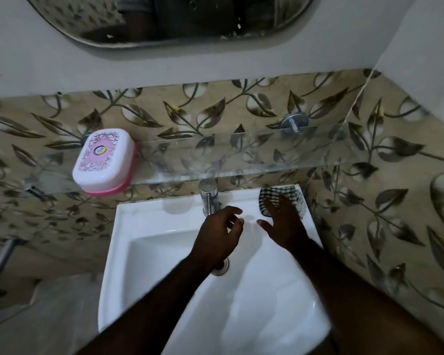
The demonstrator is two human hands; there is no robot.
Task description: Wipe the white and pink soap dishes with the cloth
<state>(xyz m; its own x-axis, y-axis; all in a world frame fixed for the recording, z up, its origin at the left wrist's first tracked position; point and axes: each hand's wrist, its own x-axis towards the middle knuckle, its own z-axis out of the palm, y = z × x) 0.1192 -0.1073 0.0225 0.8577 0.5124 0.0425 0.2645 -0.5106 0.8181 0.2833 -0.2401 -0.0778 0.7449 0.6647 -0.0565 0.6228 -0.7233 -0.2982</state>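
A white and pink soap dish (103,161) with its lid on sits at the left end of a glass shelf (267,155) above the sink. A green-checked cloth (274,194) lies on the sink's back right corner. My right hand (282,221) hovers over the cloth's near edge with fingers spread, partly covering it. My left hand (219,234) hangs over the basin just in front of the tap (209,198), fingers loosely curled and holding nothing.
The white sink (144,226) fills the lower middle, its drain (221,267) partly hidden by my left wrist. Leaf-patterned tiles cover the walls; the right wall is close to the cloth. A mirror (164,19) hangs above. A metal bar (0,262) is at far left.
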